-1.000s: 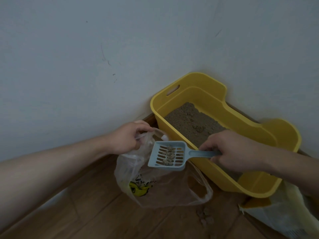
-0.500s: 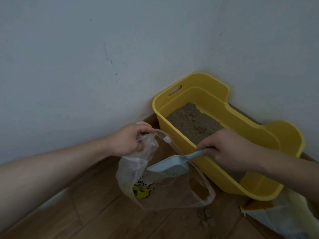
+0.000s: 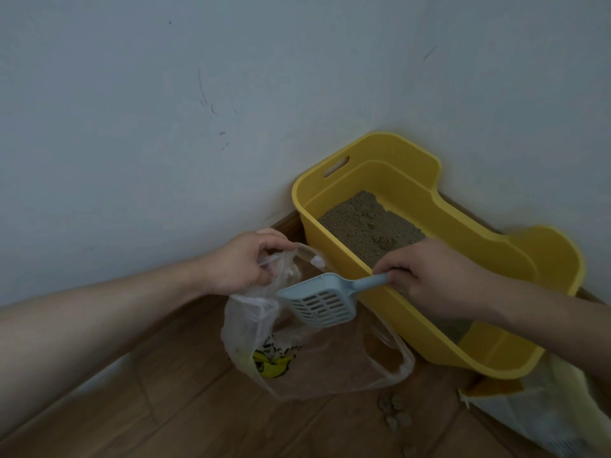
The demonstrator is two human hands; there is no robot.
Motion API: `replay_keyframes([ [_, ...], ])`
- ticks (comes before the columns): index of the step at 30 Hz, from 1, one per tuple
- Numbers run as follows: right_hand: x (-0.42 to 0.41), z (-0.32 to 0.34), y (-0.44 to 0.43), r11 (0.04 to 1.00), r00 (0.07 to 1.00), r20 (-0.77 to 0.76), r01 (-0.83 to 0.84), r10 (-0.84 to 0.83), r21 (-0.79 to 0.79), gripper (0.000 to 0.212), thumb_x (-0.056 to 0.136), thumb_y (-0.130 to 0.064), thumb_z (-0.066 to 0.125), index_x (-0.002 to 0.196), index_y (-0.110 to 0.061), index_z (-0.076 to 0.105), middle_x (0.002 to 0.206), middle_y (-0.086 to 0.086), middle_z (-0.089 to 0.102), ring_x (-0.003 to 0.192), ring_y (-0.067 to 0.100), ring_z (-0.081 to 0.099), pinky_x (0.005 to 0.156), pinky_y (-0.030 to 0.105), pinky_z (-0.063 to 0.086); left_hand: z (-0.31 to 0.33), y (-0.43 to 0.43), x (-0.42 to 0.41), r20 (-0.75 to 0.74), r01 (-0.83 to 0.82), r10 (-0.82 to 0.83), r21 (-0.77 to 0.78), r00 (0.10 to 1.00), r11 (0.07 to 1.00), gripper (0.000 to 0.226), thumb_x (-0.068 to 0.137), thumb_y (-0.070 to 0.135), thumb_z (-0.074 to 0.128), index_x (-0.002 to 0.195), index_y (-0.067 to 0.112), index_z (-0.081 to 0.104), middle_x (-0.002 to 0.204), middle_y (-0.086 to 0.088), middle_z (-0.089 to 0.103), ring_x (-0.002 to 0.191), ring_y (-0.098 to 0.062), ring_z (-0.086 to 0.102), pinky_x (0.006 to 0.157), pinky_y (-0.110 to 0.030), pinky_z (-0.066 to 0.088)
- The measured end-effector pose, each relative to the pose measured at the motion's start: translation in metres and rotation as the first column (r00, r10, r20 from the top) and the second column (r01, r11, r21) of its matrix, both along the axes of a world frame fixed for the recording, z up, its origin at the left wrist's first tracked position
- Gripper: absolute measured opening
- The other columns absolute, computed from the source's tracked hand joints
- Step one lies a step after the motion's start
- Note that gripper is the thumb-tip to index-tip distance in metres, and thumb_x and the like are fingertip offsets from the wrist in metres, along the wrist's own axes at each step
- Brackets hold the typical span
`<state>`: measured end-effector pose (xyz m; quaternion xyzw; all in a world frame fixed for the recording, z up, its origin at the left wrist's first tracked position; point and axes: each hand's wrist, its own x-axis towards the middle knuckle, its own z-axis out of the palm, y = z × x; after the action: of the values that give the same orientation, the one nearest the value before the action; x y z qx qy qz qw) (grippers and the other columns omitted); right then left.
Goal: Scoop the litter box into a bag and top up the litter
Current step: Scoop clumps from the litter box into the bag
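Both hands are busy. My left hand (image 3: 241, 262) pinches the rim of the clear plastic bag (image 3: 314, 365) and holds its mouth up near the wall. Over that mouth the blue scoop (image 3: 322, 300) is tipped, its slotted underside towards me. My right hand (image 3: 433, 279) is curled round its handle. I judge this to be the emptying step, with the load going into the bag. Next I would turn the scoop upright and carry it right, over the near wall of the yellow litter box (image 3: 380, 153), where the litter (image 3: 367, 223) shows a few clumps. Some pellets (image 3: 395, 411) lie on the wood floor (image 3: 165, 408) just beside the bag, so the slack mouth needs care. At far right a pale sack (image 3: 542, 414), probably fresh litter, lies untouched.
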<state>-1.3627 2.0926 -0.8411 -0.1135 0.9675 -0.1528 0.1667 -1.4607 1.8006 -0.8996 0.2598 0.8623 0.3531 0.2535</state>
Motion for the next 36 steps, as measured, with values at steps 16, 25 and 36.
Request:
replay_keyframes([
  [16, 0.011, 0.002, 0.010, 0.988, 0.994, 0.057, 0.102, -0.095, -0.120, 0.018, 0.100, -0.021, 0.052, 0.097, -0.033, 0.066, 0.079, -0.008, 0.064, 0.063, 0.009, 0.054, 0.056, 0.026, 0.044, 0.002, 0.002, -0.001, 0.040, -0.005, 0.005, 0.012, 0.999, 1.000, 0.061, 0.079, -0.007, 0.070, 0.130, 0.024, 0.060, 0.131, 0.013, 0.049, 0.120, -0.005, 0.052, 0.105, -0.032, 0.046],
  [25, 0.025, 0.005, 0.025, 0.962, 0.986, 0.066, 0.166, -0.155, -0.216, 0.024, 0.095, -0.015, 0.061, 0.095, -0.039, 0.061, 0.099, -0.018, 0.058, 0.087, 0.004, 0.056, 0.075, 0.027, 0.049, 0.004, 0.008, -0.001, 0.024, 0.019, -0.019, 0.001, 1.000, 1.000, 0.061, 0.077, -0.004, 0.072, 0.129, 0.026, 0.061, 0.129, 0.013, 0.050, 0.119, -0.003, 0.052, 0.104, -0.029, 0.046],
  [36, 0.040, 0.020, 0.046, 0.946, 0.970, 0.051, 0.242, -0.236, -0.218, 0.034, 0.096, -0.011, 0.060, 0.124, -0.030, 0.063, 0.113, -0.013, 0.056, 0.102, 0.006, 0.053, 0.093, 0.032, 0.047, 0.004, 0.011, -0.002, 0.024, 0.025, -0.025, 0.017, 0.999, 1.000, 0.062, 0.078, -0.004, 0.071, 0.125, 0.036, 0.062, 0.127, 0.015, 0.053, 0.119, -0.004, 0.053, 0.103, -0.031, 0.047],
])
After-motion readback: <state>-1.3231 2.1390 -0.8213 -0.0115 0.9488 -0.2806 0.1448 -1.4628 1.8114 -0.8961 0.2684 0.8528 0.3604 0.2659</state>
